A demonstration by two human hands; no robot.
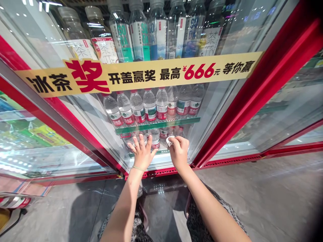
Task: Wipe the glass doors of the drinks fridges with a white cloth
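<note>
My left hand [142,154] is spread with its fingers apart against the glass door [186,134] of a drinks fridge, low down. To its right, my right hand [179,151] is closed on a small crumpled white tissue [169,140], held at the glass. Behind the door, just above my hands, water bottles [150,109] with red and white labels stand in a row on a green-edged shelf [158,125]. More such bottles are partly hidden behind my fingers on the bottom level.
A yellow banner [151,74] with black and red lettering crosses the door. Soda bottles [121,37] fill the upper shelf. Red door frames [242,97] flank the glass. At the lower left, a bottle [15,202] lies near a cardboard box [25,187] on the grey floor [277,198].
</note>
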